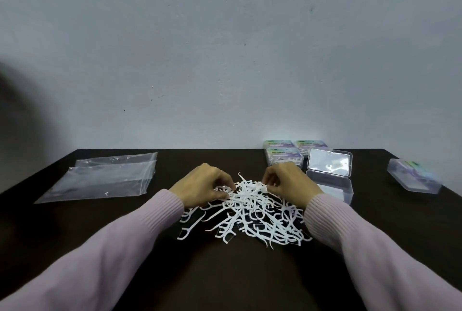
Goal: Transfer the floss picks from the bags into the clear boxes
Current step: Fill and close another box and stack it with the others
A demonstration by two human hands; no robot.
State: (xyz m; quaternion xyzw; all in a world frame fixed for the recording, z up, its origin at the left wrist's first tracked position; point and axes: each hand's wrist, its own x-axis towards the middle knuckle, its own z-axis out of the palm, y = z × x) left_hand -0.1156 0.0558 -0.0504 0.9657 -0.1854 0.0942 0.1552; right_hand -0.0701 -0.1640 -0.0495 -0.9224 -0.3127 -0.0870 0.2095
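A loose heap of white floss picks [250,213] lies on the dark table in front of me. My left hand [203,184] rests at the heap's far left edge, fingers curled and pinching picks. My right hand [287,183] sits at the far right edge, thumb and fingers pinching picks too. An open clear box [332,187] stands just right of my right hand, its lid [330,162] tipped back with one pick showing. Empty clear plastic bags [105,175] lie flat at the left.
Three shut boxes with labels [285,153] are grouped at the back behind the open box. Another shut clear box [413,179] lies near the right table edge. A pale wall rises behind the table's far edge.
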